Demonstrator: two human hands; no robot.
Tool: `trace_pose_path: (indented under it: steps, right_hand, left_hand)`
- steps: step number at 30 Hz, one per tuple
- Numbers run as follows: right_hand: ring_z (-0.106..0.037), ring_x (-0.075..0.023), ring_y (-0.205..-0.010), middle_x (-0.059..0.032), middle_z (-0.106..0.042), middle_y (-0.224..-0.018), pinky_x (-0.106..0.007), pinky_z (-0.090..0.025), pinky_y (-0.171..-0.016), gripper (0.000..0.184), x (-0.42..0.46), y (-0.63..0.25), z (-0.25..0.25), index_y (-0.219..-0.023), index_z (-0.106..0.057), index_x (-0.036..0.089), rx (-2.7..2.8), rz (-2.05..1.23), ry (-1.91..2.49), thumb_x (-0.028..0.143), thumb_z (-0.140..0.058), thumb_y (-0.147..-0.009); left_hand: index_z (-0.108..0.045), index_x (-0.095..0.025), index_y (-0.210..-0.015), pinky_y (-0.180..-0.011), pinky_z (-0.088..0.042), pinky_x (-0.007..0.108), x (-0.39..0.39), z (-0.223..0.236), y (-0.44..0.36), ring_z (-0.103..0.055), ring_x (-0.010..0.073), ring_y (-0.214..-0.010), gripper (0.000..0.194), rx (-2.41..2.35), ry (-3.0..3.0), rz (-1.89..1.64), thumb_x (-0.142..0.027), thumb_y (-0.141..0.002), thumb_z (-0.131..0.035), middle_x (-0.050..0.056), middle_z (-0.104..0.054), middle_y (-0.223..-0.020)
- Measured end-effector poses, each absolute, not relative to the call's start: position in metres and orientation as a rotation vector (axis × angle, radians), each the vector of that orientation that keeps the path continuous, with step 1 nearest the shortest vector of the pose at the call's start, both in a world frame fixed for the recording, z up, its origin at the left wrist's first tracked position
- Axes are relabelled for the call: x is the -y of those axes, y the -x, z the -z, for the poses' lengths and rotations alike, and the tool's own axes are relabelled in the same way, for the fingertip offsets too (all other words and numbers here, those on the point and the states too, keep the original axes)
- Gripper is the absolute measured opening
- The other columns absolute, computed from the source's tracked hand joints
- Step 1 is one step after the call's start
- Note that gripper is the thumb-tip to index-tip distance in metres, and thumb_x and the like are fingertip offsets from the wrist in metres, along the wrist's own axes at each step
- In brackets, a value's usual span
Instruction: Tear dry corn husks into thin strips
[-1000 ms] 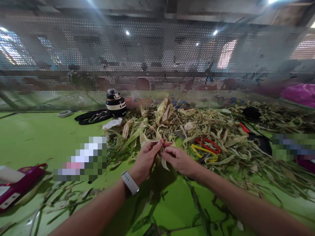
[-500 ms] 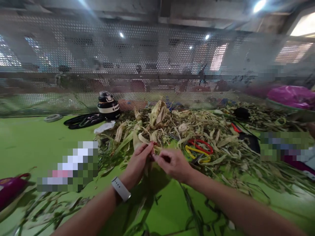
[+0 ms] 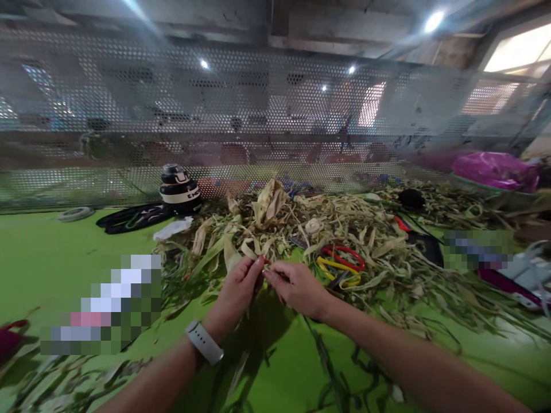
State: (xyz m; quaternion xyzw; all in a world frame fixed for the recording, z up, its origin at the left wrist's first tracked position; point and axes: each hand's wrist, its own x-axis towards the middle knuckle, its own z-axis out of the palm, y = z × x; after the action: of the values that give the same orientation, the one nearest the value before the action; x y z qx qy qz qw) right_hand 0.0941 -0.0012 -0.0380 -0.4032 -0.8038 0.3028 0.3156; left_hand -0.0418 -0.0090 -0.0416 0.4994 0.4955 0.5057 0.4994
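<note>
My left hand (image 3: pixel 241 284), with a pale watch band (image 3: pixel 205 343) on its wrist, is closed in a pinch, and pale dry corn husk (image 3: pixel 231 252) shows at its fingers. My right hand (image 3: pixel 297 287) is closed too, thumb against forefinger, its fingertips almost touching the left ones. What lies between the fingertips is small and mostly hidden; a speck of red shows there. Just beyond the hands spreads a heap of dry husks and leaves (image 3: pixel 370 223). Scissors with red and yellow handles (image 3: pixel 340 265) lie right of my right hand.
A black bottle with a white band (image 3: pixel 181 192) stands back left, near a black strap (image 3: pixel 133 218), a tape roll (image 3: pixel 76 214) and a white tissue (image 3: pixel 173 228). A perforated metal screen (image 3: pixel 258 115) closes off the back. On the right sits a bowl with a magenta bag (image 3: pixel 495 169).
The view has shifted a little, so the scene sits slightly further left. My hands stay together, fingertips still pinched, with the right fingers a bit closer to the left thumb.
</note>
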Motion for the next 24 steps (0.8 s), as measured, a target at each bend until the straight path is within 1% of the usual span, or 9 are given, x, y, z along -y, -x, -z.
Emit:
trace_pose_path:
  steps: [3, 5, 8, 11, 13, 15, 17, 20, 24]
  right_hand:
    - [-0.031, -0.0063, -0.046, 0.0065, -0.034, -0.049, -0.020, -0.021, -0.045, 0.031, 0.002, -0.094, 0.039, -0.058, -0.039, 0.017, 2.118, -0.756, 1.026, 0.029, -0.042, -0.086]
    - [-0.032, -0.0064, -0.047, 0.0063, -0.034, -0.050, -0.020, -0.022, -0.046, 0.030, 0.002, -0.094, 0.039, -0.058, -0.039, 0.017, 2.114, -0.752, 1.030, 0.028, -0.041, -0.086]
    - [-0.033, -0.0065, -0.047, 0.0058, -0.036, -0.050, -0.020, -0.022, -0.046, 0.030, 0.003, -0.094, 0.037, -0.058, -0.040, 0.017, 2.103, -0.817, 1.066, 0.030, -0.042, -0.085]
    - [-0.033, -0.0069, -0.047, 0.0054, -0.036, -0.050, -0.020, -0.022, -0.045, 0.037, 0.000, -0.098, 0.036, -0.055, -0.040, 0.017, 2.019, -0.941, 1.123, 0.040, -0.043, -0.084]
    - [-0.034, -0.0073, -0.047, 0.0049, -0.036, -0.049, -0.020, -0.023, -0.044, 0.044, -0.004, -0.101, 0.037, -0.053, -0.040, 0.017, 1.898, -1.046, 1.150, 0.049, -0.040, -0.083]
    - [-0.035, -0.0077, -0.046, 0.0042, -0.038, -0.049, -0.021, -0.026, -0.044, 0.047, -0.009, -0.102, 0.039, -0.053, -0.042, 0.017, 1.760, -1.152, 1.155, 0.053, -0.037, -0.083]
    - [-0.037, -0.0079, -0.044, 0.0040, -0.041, -0.047, -0.021, -0.028, -0.044, 0.048, -0.012, -0.102, 0.041, -0.052, -0.044, 0.017, 1.662, -1.223, 1.151, 0.053, -0.038, -0.083]
    - [-0.036, -0.0072, -0.040, 0.0052, -0.040, -0.042, -0.021, -0.028, -0.042, 0.045, -0.014, -0.099, 0.044, -0.051, -0.044, 0.017, 1.581, -1.213, 1.128, 0.049, -0.043, -0.082]
    - [-0.035, -0.0064, -0.038, 0.0063, -0.039, -0.041, -0.019, -0.027, -0.040, 0.039, -0.014, -0.097, 0.046, -0.053, -0.046, 0.017, 1.495, -1.147, 1.085, 0.045, -0.047, -0.080]
  left_hand:
    - [-0.050, -0.017, -0.062, -0.044, -0.027, 0.019, 0.009, 0.041, 0.041, -0.031, 0.0071, -0.047, 0.031, -1.236, -1.201, -1.243, -0.046, -0.067, -0.061, -0.007, -0.040, -0.052]
    - [-0.050, -0.017, -0.062, -0.044, -0.026, 0.019, 0.009, 0.040, 0.042, -0.030, 0.0068, -0.046, 0.032, -1.224, -1.177, -1.226, -0.046, -0.067, -0.061, -0.007, -0.039, -0.051]
    - [-0.053, -0.016, -0.066, -0.045, -0.028, 0.018, 0.008, 0.038, 0.046, -0.033, 0.0070, -0.048, 0.031, -1.174, -1.133, -1.165, -0.046, -0.067, -0.061, -0.006, -0.043, -0.054]
    - [-0.056, -0.016, -0.071, -0.045, -0.030, 0.018, 0.009, 0.038, 0.049, -0.036, 0.0072, -0.051, 0.029, -1.126, -1.078, -1.144, -0.044, -0.067, -0.062, -0.005, -0.046, -0.058]
    - [-0.057, -0.016, -0.071, -0.045, -0.029, 0.017, 0.010, 0.039, 0.049, -0.036, 0.0067, -0.050, 0.029, -1.093, -1.054, -1.122, -0.043, -0.066, -0.064, -0.004, -0.046, -0.058]
    - [-0.059, -0.015, -0.070, -0.045, -0.030, 0.016, 0.012, 0.043, 0.047, -0.037, 0.0063, -0.050, 0.029, -1.060, -1.045, -1.076, -0.043, -0.066, -0.065, -0.004, -0.047, -0.058]
    - [-0.061, -0.015, -0.074, -0.045, -0.030, 0.016, 0.013, 0.047, 0.046, -0.039, 0.0065, -0.051, 0.029, -1.033, -1.046, -1.031, -0.042, -0.066, -0.066, -0.003, -0.049, -0.061]
    - [-0.063, -0.016, -0.079, -0.046, -0.031, 0.016, 0.012, 0.049, 0.044, -0.040, 0.0067, -0.053, 0.030, -1.007, -1.059, -1.028, -0.043, -0.066, -0.066, -0.002, -0.052, -0.063]
    - [-0.061, -0.016, -0.075, -0.044, -0.027, 0.016, 0.011, 0.043, 0.043, -0.034, 0.0058, -0.050, 0.033, -1.010, -1.137, -0.998, -0.046, -0.065, -0.065, -0.004, -0.047, -0.060]
